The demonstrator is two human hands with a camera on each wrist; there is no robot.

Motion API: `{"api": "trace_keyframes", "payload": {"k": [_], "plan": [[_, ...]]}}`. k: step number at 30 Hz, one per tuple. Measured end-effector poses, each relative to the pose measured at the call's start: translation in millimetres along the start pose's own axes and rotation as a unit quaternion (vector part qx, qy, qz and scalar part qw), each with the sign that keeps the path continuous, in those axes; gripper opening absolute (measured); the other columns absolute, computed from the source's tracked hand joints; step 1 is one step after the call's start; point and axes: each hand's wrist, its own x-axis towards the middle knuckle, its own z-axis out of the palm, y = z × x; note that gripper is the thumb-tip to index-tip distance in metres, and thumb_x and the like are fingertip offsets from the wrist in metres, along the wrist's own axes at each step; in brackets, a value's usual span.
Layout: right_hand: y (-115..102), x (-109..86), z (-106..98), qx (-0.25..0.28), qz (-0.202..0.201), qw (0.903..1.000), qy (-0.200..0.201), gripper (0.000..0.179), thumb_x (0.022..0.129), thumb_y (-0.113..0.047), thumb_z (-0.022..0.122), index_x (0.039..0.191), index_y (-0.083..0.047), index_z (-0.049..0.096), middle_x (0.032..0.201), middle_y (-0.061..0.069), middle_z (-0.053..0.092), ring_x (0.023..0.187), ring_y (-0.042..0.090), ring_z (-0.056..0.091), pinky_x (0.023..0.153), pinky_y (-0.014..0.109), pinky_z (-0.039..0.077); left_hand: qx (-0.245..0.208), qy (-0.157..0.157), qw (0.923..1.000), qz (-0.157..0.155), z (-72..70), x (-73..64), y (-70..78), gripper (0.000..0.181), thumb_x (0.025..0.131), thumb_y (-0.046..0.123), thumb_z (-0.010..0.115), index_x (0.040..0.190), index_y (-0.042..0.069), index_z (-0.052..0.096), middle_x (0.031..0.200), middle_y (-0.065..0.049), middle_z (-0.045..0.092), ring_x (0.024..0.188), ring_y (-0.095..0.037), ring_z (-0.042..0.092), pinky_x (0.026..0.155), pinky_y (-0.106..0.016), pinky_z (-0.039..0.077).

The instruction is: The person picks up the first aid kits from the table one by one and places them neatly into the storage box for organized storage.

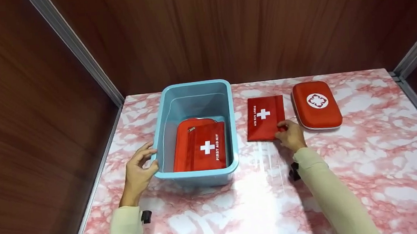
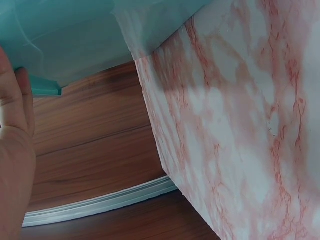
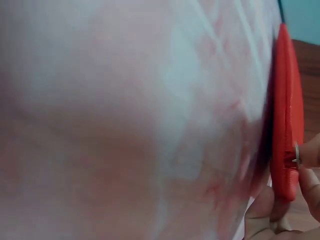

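A light blue plastic bin [image 1: 233, 130] stands on the left part of the table. My left hand [image 1: 140, 172] holds its left rim, fingers bent at the edge; the left wrist view shows only part of that hand [image 2: 15, 115]. Inside the bin lies a red first aid pouch [image 1: 198, 151] on top of another red case [image 1: 180, 142]. To the right, my right hand [image 1: 291, 136] pinches the near right corner of a flat red first aid pouch [image 1: 260, 127]. The right wrist view shows this pouch [image 3: 287, 100] edge-on, thumb and fingers [image 3: 312, 192] at its zip end.
A red hard-shell case [image 1: 318, 117] with a white round emblem lies right of the pouch. The table [image 1: 210, 218] has a pink and white marbled top. Dark wood panels [image 1: 223, 29] with metal edging [image 1: 78, 49] enclose the back and sides.
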Motion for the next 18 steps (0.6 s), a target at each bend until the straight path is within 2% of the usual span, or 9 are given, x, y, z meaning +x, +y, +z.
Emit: {"api": "trace_keyframes", "payload": {"k": [2, 7, 9, 11, 13, 15, 18], "plan": [[-2, 0.3, 1, 0.033, 0.005, 0.9994, 0.002, 0.033, 0.083, 0.005, 0.063, 0.115, 0.007, 0.062, 0.099, 0.021, 0.062, 0.061, 0.016, 0.061, 0.047, 0.026, 0.050, 0.001, 0.001, 1.0000, -0.001, -0.4, 0.2, 0.1, 0.027, 0.079, -0.024, 0.060, 0.106, -0.021, 0.063, 0.134, -0.034, 0.053, 0.106, -0.008, 0.062, 0.096, -0.029, 0.044], [-7, 0.6, 4, 0.111, 0.000, 0.9937, 0.016, 0.033, 0.082, 0.010, 0.059, 0.115, 0.011, 0.060, 0.094, 0.018, 0.062, 0.057, 0.010, 0.060, 0.053, 0.025, 0.053, 0.003, 0.003, 1.0000, -0.005, -1.2, -0.9, -0.9, 0.026, 0.079, -0.023, 0.060, 0.105, -0.020, 0.063, 0.134, -0.032, 0.054, 0.106, -0.010, 0.062, 0.096, -0.029, 0.045], [-11, 0.7, 5, 0.169, 0.018, 0.9854, 0.011, 0.035, 0.083, 0.013, 0.056, 0.117, 0.012, 0.057, 0.091, 0.016, 0.059, 0.056, 0.011, 0.061, 0.059, 0.028, 0.056, 0.003, 0.002, 1.0000, -0.007, -1.4, -1.2, -1.1, 0.026, 0.079, -0.023, 0.060, 0.105, -0.020, 0.064, 0.135, -0.032, 0.054, 0.107, -0.010, 0.062, 0.096, -0.028, 0.044], [-14, 0.5, 5, 0.228, 0.039, 0.9730, 0.007, 0.036, 0.084, 0.015, 0.054, 0.120, 0.013, 0.054, 0.091, 0.012, 0.055, 0.056, 0.012, 0.061, 0.061, 0.032, 0.058, 0.003, 0.002, 1.0000, -0.009, -1.4, -1.2, -1.1, 0.027, 0.080, -0.023, 0.060, 0.106, -0.020, 0.064, 0.135, -0.032, 0.054, 0.108, -0.009, 0.061, 0.097, -0.026, 0.044], [-18, 0.2, 3, 0.266, 0.050, 0.9626, 0.010, 0.037, 0.084, 0.015, 0.052, 0.121, 0.012, 0.052, 0.091, 0.011, 0.051, 0.055, 0.011, 0.060, 0.061, 0.031, 0.058, 0.004, 0.001, 0.9999, -0.009, -1.1, -1.1, -0.9, 0.027, 0.079, -0.023, 0.060, 0.106, -0.020, 0.064, 0.135, -0.032, 0.053, 0.109, -0.008, 0.061, 0.097, -0.026, 0.044], [-20, -0.4, 0, 0.279, 0.048, 0.9590, 0.017, 0.038, 0.084, 0.015, 0.051, 0.122, 0.013, 0.052, 0.091, 0.010, 0.049, 0.055, 0.009, 0.058, 0.060, 0.029, 0.057, 0.004, 0.000, 1.0000, -0.008, -1.0, -0.7, -0.7, 0.027, 0.080, -0.023, 0.060, 0.106, -0.020, 0.063, 0.135, -0.033, 0.053, 0.109, -0.008, 0.060, 0.097, -0.026, 0.044], [-22, -1.0, -6, 0.253, 0.028, 0.9665, 0.036, 0.039, 0.083, 0.012, 0.053, 0.123, 0.013, 0.055, 0.091, 0.009, 0.052, 0.060, 0.006, 0.056, 0.060, 0.021, 0.053, 0.004, -0.001, 1.0000, -0.006, -0.7, -0.2, -0.2, 0.026, 0.080, -0.023, 0.060, 0.106, -0.020, 0.063, 0.135, -0.033, 0.053, 0.110, -0.009, 0.060, 0.097, -0.026, 0.044]]}}
